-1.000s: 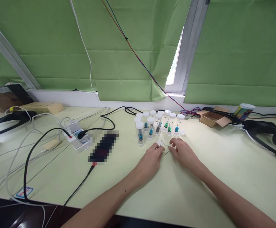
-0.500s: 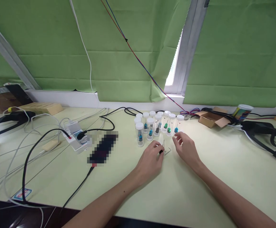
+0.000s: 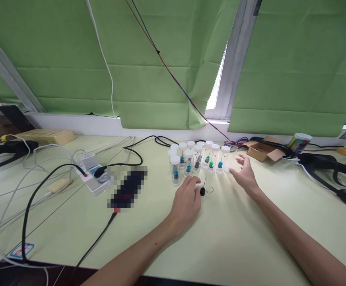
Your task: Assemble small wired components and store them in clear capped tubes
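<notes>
My left hand (image 3: 186, 198) rests low over the table with its fingers curled round a white cap (image 3: 199, 185), mostly hidden by the fingers. Right beside those fingertips sits a small black part (image 3: 202, 192) with a thin upright metal rod. A bent L-shaped metal key (image 3: 210, 192) and a tiny ring-like piece (image 3: 207, 192) lie just right of it. My right hand (image 3: 246, 174) is open, thumb and fingers apart, beside the row of vials. Several clear vials with white caps (image 3: 215, 147) stand together, holding blue, green or dark parts on rods.
A phone-shaped blurred item (image 3: 128, 188) lies on the left, near a white power strip (image 3: 92, 174) and tangled cables. On the right are a small open cardboard box (image 3: 262, 150), a colourful can (image 3: 300, 142) and a black frame-like device (image 3: 319, 167). Green blinds hang behind.
My right hand has moved right, away from the small parts, and its fingers have spread. My left hand has shifted slightly left, uncovering the black part; a white cap now shows at its fingers.
</notes>
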`<state>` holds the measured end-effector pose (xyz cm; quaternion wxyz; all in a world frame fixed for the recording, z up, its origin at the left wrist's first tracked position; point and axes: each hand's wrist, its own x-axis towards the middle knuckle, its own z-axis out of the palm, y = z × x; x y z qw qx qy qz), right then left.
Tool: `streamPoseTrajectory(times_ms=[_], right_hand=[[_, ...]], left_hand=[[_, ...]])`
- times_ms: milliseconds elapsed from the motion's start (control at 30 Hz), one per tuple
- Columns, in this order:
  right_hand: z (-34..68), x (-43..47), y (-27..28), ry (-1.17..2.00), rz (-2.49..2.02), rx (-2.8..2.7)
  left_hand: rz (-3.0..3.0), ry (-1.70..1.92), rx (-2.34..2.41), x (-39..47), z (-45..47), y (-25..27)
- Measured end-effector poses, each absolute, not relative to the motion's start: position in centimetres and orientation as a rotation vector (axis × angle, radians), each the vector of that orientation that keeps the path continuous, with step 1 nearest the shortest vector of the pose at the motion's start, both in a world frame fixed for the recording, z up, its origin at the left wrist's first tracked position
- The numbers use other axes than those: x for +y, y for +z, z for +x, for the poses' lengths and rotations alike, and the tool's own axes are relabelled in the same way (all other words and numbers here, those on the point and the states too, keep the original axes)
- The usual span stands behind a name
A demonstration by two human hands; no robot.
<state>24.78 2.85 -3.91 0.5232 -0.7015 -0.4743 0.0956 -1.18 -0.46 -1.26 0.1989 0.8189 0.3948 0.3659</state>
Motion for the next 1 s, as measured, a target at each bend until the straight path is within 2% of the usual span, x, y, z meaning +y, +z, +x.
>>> streamPoseTrajectory(times_ms=[167,367,833,1000], right_hand=[[25.7,4.2,-4.6,0.357,-1.679,-1.219],[26.2,4.6,-4.9,0.357,-1.658,-1.240],[25.1,0.5,-3.1,0.125,-1.826,-1.187],[20.4,-2.7,-0.7,-0.114,-1.580,-1.270]], left_hand=[[2.217,1.082,1.098,0.0,-1.3,-1.4],[2.096,1.141,1.058,0.2,-1.2,-1.3],[1.792,1.133,1.099,0.5,-1.2,-0.9],[1.706,1.199,1.075,0.1,-1.2,-0.2]])
